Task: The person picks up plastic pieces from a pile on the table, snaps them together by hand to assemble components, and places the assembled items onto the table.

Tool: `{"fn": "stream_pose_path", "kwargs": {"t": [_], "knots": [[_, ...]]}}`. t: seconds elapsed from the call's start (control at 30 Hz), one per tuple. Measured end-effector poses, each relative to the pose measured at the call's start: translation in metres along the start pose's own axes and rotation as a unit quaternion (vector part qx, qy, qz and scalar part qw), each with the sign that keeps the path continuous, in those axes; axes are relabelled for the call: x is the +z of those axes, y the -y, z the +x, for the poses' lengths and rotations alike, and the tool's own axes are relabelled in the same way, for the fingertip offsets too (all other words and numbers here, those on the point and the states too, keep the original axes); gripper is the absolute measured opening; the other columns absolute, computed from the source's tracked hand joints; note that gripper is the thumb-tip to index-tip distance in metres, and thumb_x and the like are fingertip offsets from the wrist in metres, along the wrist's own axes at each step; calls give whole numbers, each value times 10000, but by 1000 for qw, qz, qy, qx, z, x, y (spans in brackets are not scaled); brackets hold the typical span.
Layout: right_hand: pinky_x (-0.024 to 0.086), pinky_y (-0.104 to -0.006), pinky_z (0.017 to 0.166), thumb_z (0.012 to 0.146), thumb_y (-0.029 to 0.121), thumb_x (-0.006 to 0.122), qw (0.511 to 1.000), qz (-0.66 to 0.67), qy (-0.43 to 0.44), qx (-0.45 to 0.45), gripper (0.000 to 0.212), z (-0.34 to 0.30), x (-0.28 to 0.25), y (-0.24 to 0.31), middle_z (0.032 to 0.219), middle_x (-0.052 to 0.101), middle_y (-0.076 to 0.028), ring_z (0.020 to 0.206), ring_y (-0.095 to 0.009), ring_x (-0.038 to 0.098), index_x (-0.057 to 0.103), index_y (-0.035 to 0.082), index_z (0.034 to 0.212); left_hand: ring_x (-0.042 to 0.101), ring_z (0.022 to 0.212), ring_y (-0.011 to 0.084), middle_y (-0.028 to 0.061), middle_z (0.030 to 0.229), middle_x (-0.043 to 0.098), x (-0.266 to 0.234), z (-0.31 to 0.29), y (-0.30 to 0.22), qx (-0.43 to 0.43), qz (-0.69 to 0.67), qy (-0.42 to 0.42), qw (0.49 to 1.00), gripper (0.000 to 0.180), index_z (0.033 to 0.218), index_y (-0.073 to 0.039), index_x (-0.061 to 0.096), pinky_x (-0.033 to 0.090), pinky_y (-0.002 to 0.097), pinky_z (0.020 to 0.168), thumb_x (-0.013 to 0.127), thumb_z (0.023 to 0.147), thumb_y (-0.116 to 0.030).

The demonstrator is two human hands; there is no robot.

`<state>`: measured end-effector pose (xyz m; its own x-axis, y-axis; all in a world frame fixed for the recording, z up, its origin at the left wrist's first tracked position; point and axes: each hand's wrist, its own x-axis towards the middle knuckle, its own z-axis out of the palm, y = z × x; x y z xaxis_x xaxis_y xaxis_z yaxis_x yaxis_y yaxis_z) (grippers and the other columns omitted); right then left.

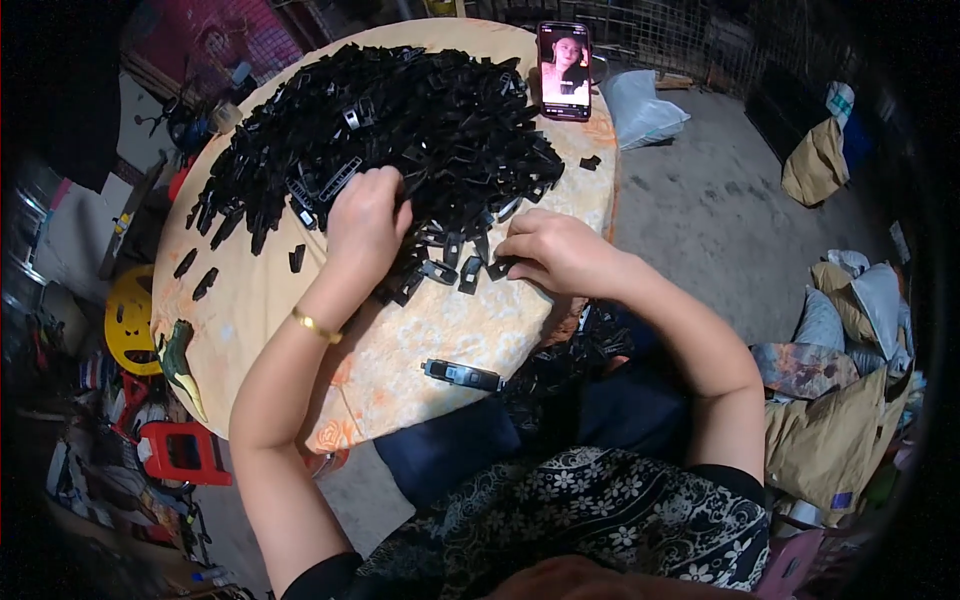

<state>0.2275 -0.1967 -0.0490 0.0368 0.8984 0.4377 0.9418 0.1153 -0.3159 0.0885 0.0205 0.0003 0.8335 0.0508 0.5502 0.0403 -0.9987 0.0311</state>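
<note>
A large heap of small black plastic parts covers the far half of the round table. My left hand, with a gold bangle at the wrist, is at the heap's near edge, its fingers curled in. Whatever those fingers hold is hidden. To the right, my right hand pinches a small black plastic part at the cloth's surface. Several loose parts lie between the hands, among them a black piece with a pale spot. Nearer to me rests a longer black plastic part, apart from the heap.
A peach flowered cloth covers the table. A lit phone stands at its far right edge. A green and cream curved object lies at the left rim. A red stool, yellow round seat and sacks surround the table.
</note>
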Motion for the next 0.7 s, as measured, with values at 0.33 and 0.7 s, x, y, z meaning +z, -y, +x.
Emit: {"fn": "stream_pose_path", "kwargs": {"t": [0.33,0.7], "knots": [[498,-420,838,883,265,620,969,67,86,224,307,2,-25,-2,976,683,-181,919,-346,650,676,38,1081,545,889,298,117,941,553,-13,-65,-53,116,-234,158,952,145,860,-35,584,471,369,770,705,795,-84],[497,-416,739,761,180,732,995,-3,74,67,276,0,-22,24,875,613,-135,864,-336,612,669,24,979,585,830,351,154,954,558,-16,-71,-53,-23,-334,193,922,228,1100,-53,630,484,409,753,565,881,-51]]}}
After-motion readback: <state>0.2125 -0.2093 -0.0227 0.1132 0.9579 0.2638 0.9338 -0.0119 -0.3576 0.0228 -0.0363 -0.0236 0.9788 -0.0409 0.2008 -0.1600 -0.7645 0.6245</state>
